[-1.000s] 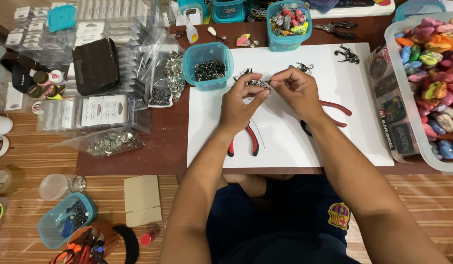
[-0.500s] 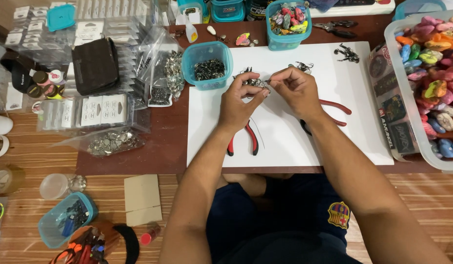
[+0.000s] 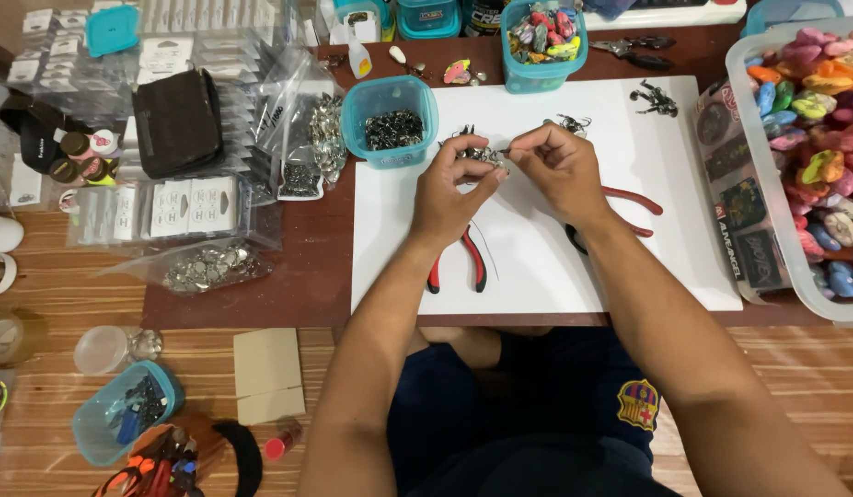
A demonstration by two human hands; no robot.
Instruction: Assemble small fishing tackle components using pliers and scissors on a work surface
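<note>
Both hands pinching small metal keychain hardware over the white sheet.
Left hand (image 3: 452,189) and right hand (image 3: 560,166) each hold a narrow fingertip grip on the metal cluster (image 3: 482,155), raised above the white sheet (image 3: 537,258) on the counter. Best kept low and steady; red-handled pliers (image 3: 456,265) lie near.

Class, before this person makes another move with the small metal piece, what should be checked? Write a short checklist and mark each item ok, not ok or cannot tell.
1. Metal piece pinched by both left hand and right hand: ok.
2. Hands over the white board: ok.
3. Red-handled pliers within reach on the board: ok.
4. Teal tub of parts upright, open: ok.
5. Piece fully joined: cannot tell, too small.
</note>
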